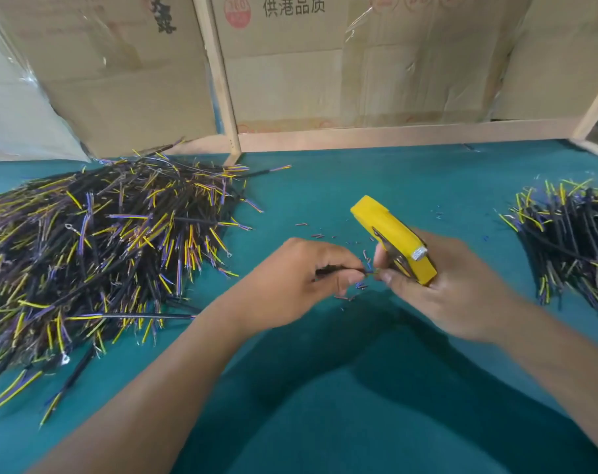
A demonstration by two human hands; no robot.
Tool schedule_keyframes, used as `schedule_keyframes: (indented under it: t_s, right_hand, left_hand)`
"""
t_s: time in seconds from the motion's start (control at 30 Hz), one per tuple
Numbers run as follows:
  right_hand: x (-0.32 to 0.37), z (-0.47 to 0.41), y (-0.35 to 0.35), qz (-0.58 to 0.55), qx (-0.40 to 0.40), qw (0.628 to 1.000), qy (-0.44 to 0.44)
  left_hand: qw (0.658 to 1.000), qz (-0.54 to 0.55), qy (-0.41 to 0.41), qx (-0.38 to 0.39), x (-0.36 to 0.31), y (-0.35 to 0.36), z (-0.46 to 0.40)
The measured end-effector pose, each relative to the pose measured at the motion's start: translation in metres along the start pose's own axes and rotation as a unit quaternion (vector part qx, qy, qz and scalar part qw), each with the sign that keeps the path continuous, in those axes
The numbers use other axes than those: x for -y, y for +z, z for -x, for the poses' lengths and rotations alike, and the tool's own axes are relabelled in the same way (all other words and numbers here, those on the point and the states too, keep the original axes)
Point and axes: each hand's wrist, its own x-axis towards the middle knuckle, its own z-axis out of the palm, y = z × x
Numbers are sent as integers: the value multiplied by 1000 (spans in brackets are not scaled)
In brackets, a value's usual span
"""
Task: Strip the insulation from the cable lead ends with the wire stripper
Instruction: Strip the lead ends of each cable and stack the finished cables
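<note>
My left hand (304,285) pinches a short black cable (338,269) between thumb and fingers, its coloured lead ends pointing right. My right hand (437,289) grips the yellow wire stripper (389,234), whose yellow body sticks up and to the left out of my fist. The lead ends reach the stripper's metal jaws (391,256) between my two hands; the exact contact point is hidden by my fingers.
A big heap of black cables (102,241) with yellow and purple leads fills the left of the teal table (324,388). A smaller heap (571,248) lies at the right edge. Small insulation scraps (350,297) are scattered under my hands. Cardboard boxes (290,63) and a wooden frame stand behind.
</note>
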Motion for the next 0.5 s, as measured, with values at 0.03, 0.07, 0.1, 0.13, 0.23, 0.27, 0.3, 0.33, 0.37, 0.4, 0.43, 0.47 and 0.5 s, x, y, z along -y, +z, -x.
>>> schedule_keyframes:
  t_s: [0.03,0.07,0.1,0.13,0.23,0.27,0.3,0.33,0.37,0.4,0.43,0.47,0.5]
  right_hand:
    - [-3,-1,1,-2,-8,1000,3]
    - [-5,-3,2,-8,-23,1000,8]
    - [-8,-5,3,-23,-42,999,19]
    - [-11,-7,5,-51,-64,996,35]
    - [-19,-12,8,-183,-123,973,69]
    - [-20,-12,9,-229,-137,961,76]
    - [-20,-13,9,-273,-147,947,82]
    - [-21,-13,9,-308,-154,935,88]
    - [-22,-13,9,-333,-157,925,94]
    - [-22,-14,9,-347,-160,919,99]
    - [-23,-14,9,-353,-161,916,103]
    - [-24,-14,9,-354,-160,915,106]
    - [-24,-14,9,-356,-159,915,108]
  left_hand:
    - [1000,23,-14,-6,1,1,0]
    - [999,46,-27,-10,1,1,-1]
    - [997,68,-38,-17,2,1,-1]
    - [995,89,-46,-27,3,1,-2]
    - [983,161,-61,-59,4,-4,-4]
    - [979,183,-65,-65,4,-5,-3]
    - [975,198,-66,-70,4,-5,-3]
    - [973,209,-68,-75,3,-5,-4]
    - [970,219,-69,-80,3,-5,-4]
    - [967,230,-70,-81,3,-5,-4]
    - [965,239,-69,-80,3,-5,-4]
    - [964,245,-69,-78,3,-5,-4]
    - [963,251,-69,-76,3,-5,-4]
